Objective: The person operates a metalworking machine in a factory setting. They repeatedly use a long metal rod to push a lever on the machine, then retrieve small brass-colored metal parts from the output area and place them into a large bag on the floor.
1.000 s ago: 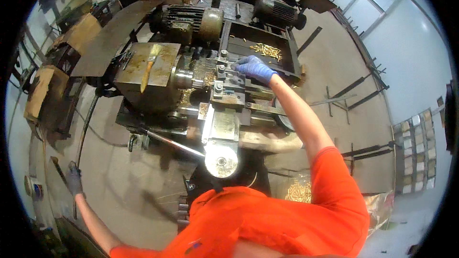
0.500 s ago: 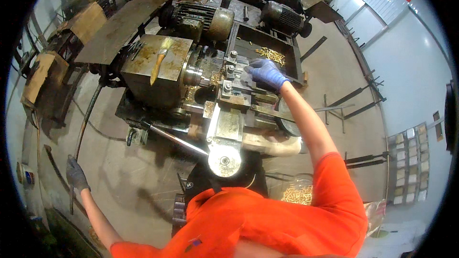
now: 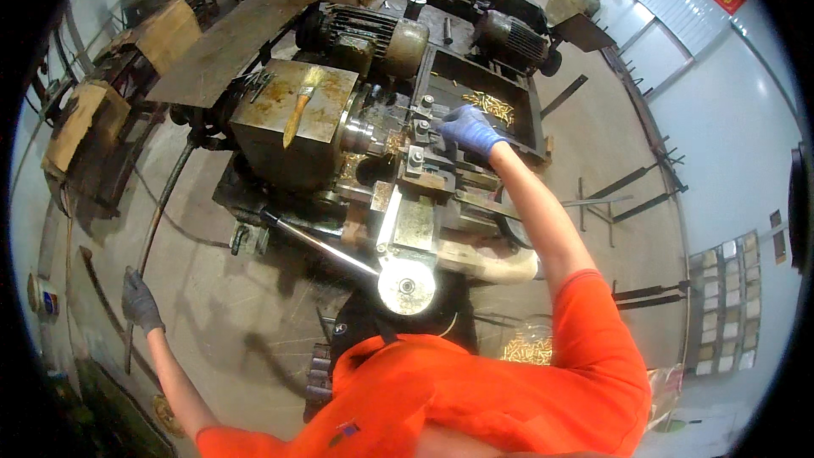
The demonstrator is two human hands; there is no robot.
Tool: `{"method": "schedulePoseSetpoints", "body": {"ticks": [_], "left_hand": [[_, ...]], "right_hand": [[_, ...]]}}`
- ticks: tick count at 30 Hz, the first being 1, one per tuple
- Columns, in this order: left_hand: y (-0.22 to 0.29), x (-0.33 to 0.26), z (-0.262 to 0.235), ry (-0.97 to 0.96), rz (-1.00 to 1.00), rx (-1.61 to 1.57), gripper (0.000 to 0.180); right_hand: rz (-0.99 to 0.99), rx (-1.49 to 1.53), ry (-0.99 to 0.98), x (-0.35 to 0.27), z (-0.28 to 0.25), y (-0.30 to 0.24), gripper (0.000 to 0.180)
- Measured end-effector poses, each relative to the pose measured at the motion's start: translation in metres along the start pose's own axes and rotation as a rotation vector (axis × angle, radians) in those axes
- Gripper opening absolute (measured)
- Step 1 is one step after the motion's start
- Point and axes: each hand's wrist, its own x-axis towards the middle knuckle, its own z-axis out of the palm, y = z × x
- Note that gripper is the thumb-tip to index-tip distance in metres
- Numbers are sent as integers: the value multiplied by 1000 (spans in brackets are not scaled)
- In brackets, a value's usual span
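My left hand (image 3: 142, 301), in a dark grey glove, is wrapped round a long bent metal lever (image 3: 161, 212) that hangs from the left side of a small lathe. My right hand (image 3: 471, 129), in a blue glove, reaches over the bolted tool holders (image 3: 421, 129) on the cross slide. Its fingers point left and are closed; whatever they hold, if anything, is hidden. Left of the tool holders is the chuck (image 3: 360, 136), sticking out of the oily headstock (image 3: 292, 114). Brass-coloured chips lie around and below the chuck.
A wooden-handled brush (image 3: 301, 110) lies on the headstock. Behind my right hand, a metal tray (image 3: 441, 85) holds small brass parts (image 3: 490, 107). More brass pieces (image 3: 527, 348) fill a container by my right side. A shiny handle (image 3: 322, 242) slants toward a round handwheel (image 3: 407, 286) near my body.
The whole view has shifted slightly, so the lathe appears a little further right. My left hand still grips the lever, and my right hand stays by the tool holders, slightly nearer them.
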Motion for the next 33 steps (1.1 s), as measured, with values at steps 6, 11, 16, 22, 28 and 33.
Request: {"method": "schedulePoseSetpoints", "body": {"ticks": [6, 11, 16, 22, 28, 33], "left_hand": [[-12, 2, 8, 63, 45, 37, 47], [-8, -3, 9, 168, 158, -5, 45], [0, 2, 22, 194, 165, 15, 48], [-25, 38, 11, 25, 97, 100, 53], [11, 2, -8, -173, -20, -37, 59], [82, -126, -47, -98, 13, 74, 49]], "right_hand": [[-29, -39, -40, -2, -3, -3, 50], [32, 23, -54, -13, -15, 18, 58], [-4, -60, 133, -20, -18, 74, 48], [-330, 16, 96, -57, -21, -72, 40], [-559, -325, 45, -30, 54, -95, 42], [-579, -252, 116, -27, 68, -92, 53]]}}
